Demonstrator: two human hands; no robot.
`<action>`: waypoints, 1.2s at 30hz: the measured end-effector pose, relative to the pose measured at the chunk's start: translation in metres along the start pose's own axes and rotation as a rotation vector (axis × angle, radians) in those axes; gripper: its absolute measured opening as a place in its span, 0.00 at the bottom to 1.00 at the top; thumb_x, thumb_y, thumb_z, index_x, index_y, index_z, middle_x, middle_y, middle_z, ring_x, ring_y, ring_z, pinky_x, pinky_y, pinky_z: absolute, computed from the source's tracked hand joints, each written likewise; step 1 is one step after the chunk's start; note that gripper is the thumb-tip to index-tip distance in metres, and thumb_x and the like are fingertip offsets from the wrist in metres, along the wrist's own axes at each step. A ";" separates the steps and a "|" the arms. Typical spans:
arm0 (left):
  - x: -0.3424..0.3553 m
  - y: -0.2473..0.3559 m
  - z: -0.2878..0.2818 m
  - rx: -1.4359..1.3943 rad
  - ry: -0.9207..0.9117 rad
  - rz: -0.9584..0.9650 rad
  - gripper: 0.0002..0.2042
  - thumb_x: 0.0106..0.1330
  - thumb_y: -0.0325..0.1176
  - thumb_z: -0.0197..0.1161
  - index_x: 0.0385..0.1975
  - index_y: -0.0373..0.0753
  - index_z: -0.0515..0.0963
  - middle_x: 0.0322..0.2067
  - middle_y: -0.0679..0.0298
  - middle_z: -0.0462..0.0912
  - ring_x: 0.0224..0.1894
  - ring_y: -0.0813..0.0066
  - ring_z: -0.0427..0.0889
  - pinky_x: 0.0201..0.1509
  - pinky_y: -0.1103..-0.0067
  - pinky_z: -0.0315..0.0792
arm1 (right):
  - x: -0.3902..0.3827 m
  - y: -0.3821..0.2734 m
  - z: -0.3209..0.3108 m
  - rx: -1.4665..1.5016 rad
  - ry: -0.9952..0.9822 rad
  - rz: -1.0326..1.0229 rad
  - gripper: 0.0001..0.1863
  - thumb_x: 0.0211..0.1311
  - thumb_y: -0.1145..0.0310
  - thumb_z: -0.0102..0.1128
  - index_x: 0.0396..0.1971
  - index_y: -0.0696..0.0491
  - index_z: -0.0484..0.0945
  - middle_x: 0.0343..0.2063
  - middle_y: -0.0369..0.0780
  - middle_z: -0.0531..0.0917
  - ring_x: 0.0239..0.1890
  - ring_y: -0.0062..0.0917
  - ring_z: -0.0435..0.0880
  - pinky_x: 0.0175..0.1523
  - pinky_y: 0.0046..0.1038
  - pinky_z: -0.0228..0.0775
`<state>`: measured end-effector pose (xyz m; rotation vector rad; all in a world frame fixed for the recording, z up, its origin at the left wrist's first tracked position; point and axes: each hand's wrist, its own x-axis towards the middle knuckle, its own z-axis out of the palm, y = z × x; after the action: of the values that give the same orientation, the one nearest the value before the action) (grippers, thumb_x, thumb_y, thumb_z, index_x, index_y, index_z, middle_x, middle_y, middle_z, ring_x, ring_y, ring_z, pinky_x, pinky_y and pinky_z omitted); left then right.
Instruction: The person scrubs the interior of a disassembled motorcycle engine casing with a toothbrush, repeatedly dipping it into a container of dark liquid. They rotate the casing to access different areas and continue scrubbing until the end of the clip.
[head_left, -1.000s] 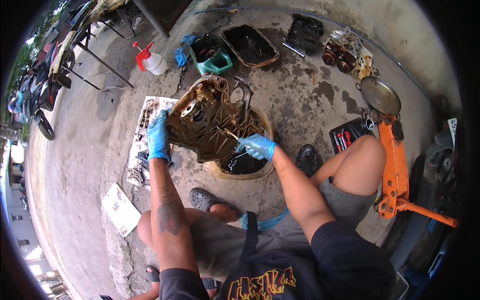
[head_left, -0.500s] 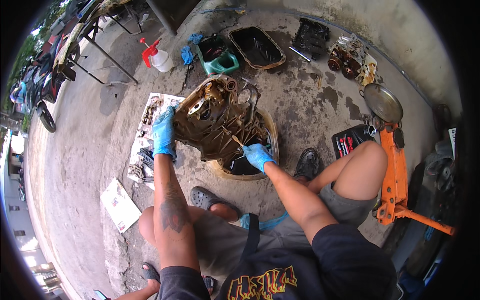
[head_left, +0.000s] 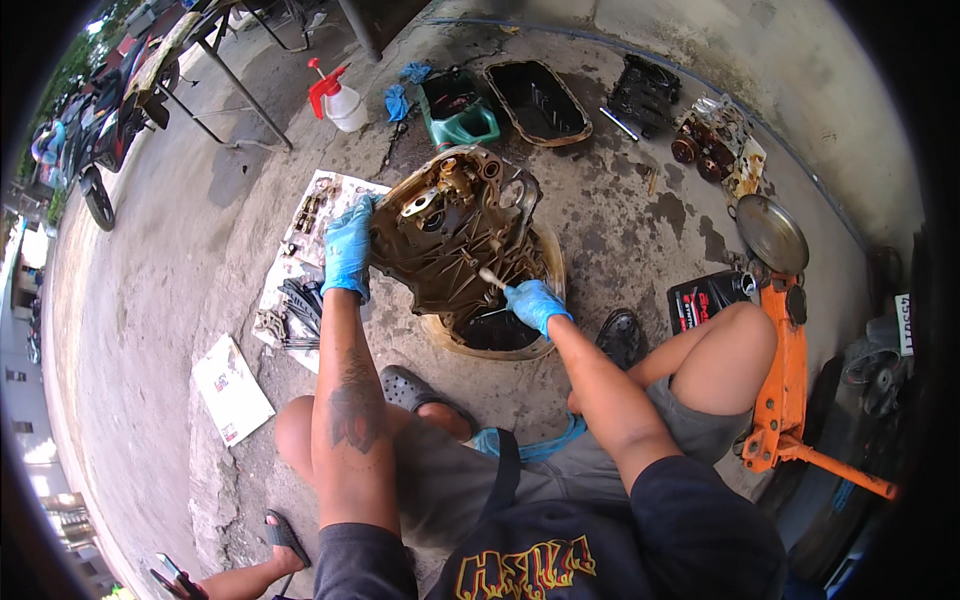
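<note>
A: Where's the metal casing (head_left: 425, 265)?

B: Tilted over the round basin (head_left: 470, 347) on the concrete floor (head_left: 600, 225). Left hand (head_left: 348, 248) grips its left edge; right hand (head_left: 537, 303) closed around a pale-handled tool (head_left: 491, 277).

A: Handling?

B: Probably heavy, rigid, slick if oily. Best held full-palm by opposite outer edges, weight kept low.
</note>
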<state>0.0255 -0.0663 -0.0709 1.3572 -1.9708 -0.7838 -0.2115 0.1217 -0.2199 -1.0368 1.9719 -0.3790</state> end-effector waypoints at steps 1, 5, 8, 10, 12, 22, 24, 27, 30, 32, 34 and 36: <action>0.001 -0.008 0.001 0.069 0.016 0.078 0.15 0.72 0.32 0.47 0.51 0.37 0.77 0.50 0.51 0.81 0.52 0.57 0.80 0.55 0.71 0.73 | -0.004 -0.013 -0.010 -0.263 -0.156 -0.027 0.16 0.63 0.59 0.56 0.33 0.57 0.85 0.35 0.51 0.85 0.40 0.42 0.85 0.46 0.37 0.75; 0.006 -0.026 -0.001 0.496 0.029 0.360 0.13 0.70 0.29 0.47 0.50 0.39 0.76 0.48 0.50 0.81 0.48 0.54 0.81 0.53 0.68 0.74 | -0.027 -0.037 0.000 -0.737 -0.308 -0.147 0.17 0.59 0.65 0.52 0.42 0.53 0.85 0.45 0.46 0.85 0.48 0.40 0.85 0.51 0.39 0.77; 0.012 -0.024 0.008 0.125 -0.016 0.141 0.14 0.69 0.31 0.51 0.50 0.37 0.78 0.48 0.53 0.82 0.49 0.58 0.82 0.54 0.71 0.74 | -0.009 0.000 0.041 -0.756 -0.140 -0.172 0.16 0.62 0.67 0.50 0.43 0.53 0.85 0.47 0.45 0.84 0.49 0.38 0.84 0.52 0.38 0.76; 0.007 -0.009 0.011 -0.220 -0.014 -0.142 0.15 0.67 0.30 0.52 0.52 0.39 0.78 0.48 0.53 0.82 0.48 0.56 0.82 0.53 0.70 0.75 | -0.008 0.010 0.053 -0.680 -0.119 -0.142 0.18 0.61 0.63 0.50 0.46 0.52 0.83 0.50 0.46 0.82 0.52 0.39 0.82 0.56 0.38 0.73; 0.011 -0.024 0.004 0.245 0.020 0.193 0.15 0.67 0.31 0.52 0.51 0.39 0.78 0.47 0.53 0.83 0.47 0.56 0.83 0.53 0.70 0.76 | -0.002 0.013 0.063 -0.529 0.035 -0.180 0.25 0.58 0.54 0.53 0.52 0.53 0.78 0.54 0.49 0.78 0.56 0.40 0.77 0.60 0.38 0.68; 0.002 0.008 0.007 -0.166 0.056 -0.028 0.22 0.71 0.49 0.51 0.44 0.35 0.82 0.39 0.49 0.85 0.39 0.60 0.83 0.47 0.69 0.73 | 0.000 -0.041 -0.085 0.065 -0.203 -0.191 0.25 0.65 0.43 0.54 0.31 0.51 0.87 0.24 0.46 0.84 0.28 0.39 0.81 0.37 0.38 0.72; 0.006 0.013 0.006 -0.214 0.020 -0.087 0.23 0.70 0.51 0.53 0.44 0.34 0.82 0.36 0.49 0.85 0.36 0.63 0.82 0.45 0.69 0.74 | 0.010 -0.051 -0.075 -0.168 0.021 -0.334 0.24 0.66 0.45 0.54 0.30 0.51 0.87 0.21 0.46 0.83 0.24 0.41 0.79 0.33 0.38 0.70; 0.001 0.017 0.003 -0.302 0.012 -0.173 0.22 0.70 0.50 0.54 0.44 0.35 0.82 0.35 0.51 0.86 0.34 0.66 0.82 0.43 0.70 0.74 | 0.005 -0.065 -0.053 -0.261 0.299 -0.312 0.25 0.65 0.44 0.54 0.30 0.52 0.87 0.25 0.50 0.83 0.28 0.49 0.78 0.36 0.38 0.71; 0.004 0.020 0.002 -0.233 -0.014 -0.262 0.20 0.72 0.46 0.51 0.43 0.35 0.81 0.42 0.52 0.84 0.44 0.65 0.82 0.50 0.71 0.72 | 0.008 -0.033 -0.042 -0.053 0.186 -0.210 0.25 0.64 0.44 0.55 0.29 0.50 0.87 0.29 0.47 0.85 0.33 0.43 0.82 0.42 0.38 0.73; 0.003 0.036 0.000 -0.291 -0.020 -0.279 0.20 0.71 0.46 0.53 0.43 0.35 0.82 0.41 0.54 0.85 0.42 0.68 0.81 0.47 0.72 0.73 | 0.005 -0.024 -0.042 0.021 0.101 -0.179 0.25 0.65 0.45 0.53 0.27 0.50 0.87 0.30 0.46 0.86 0.34 0.40 0.84 0.44 0.36 0.74; 0.003 0.034 0.002 -0.378 -0.086 -0.307 0.20 0.71 0.47 0.54 0.45 0.37 0.83 0.39 0.57 0.86 0.38 0.74 0.80 0.43 0.75 0.73 | 0.016 -0.013 -0.039 0.119 0.038 -0.250 0.25 0.67 0.48 0.52 0.27 0.52 0.87 0.28 0.45 0.86 0.32 0.37 0.85 0.44 0.34 0.74; 0.000 0.024 0.002 -0.344 -0.033 -0.296 0.20 0.70 0.48 0.55 0.45 0.37 0.83 0.38 0.59 0.86 0.36 0.75 0.79 0.42 0.76 0.73 | 0.004 -0.028 -0.040 0.212 -0.055 -0.238 0.25 0.70 0.52 0.50 0.25 0.56 0.87 0.25 0.44 0.86 0.31 0.32 0.85 0.43 0.31 0.75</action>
<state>0.0101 -0.0594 -0.0536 1.4432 -1.5819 -1.2266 -0.2295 0.0970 -0.1821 -1.1333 1.7215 -0.6667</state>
